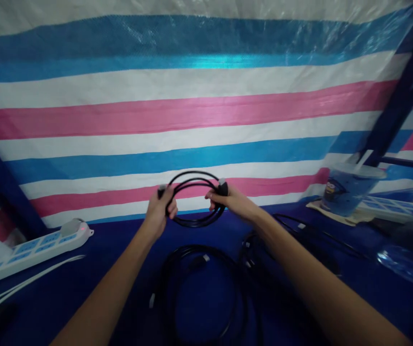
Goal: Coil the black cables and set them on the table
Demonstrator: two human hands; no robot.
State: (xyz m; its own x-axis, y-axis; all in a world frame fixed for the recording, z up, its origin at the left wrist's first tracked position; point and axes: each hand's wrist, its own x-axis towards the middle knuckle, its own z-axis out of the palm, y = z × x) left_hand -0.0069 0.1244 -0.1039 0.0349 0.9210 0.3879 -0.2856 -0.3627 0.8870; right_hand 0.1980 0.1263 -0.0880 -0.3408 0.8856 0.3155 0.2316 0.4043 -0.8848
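A coiled black cable (194,223) is held up in front of the striped sheet, its loops spanning both hands. My left hand (161,207) is closed round the coil's left side, with a connector's metal end showing above the thumb. On the right side, my right hand (224,197) grips the coil and a black connector (222,187) with a silvery tip. Below the hands, a larger black cable coil (206,248) lies on the dark blue surface, with a connector (199,261) inside its loop.
More black cables (285,218) lie to the right. A white power strip (33,252) and white cables (29,283) are at the left. A plastic cup with a straw (346,190) stands at the right on a brownish cloth or paper, near another white strip (390,207). Striped sheeting (192,115) hangs behind.
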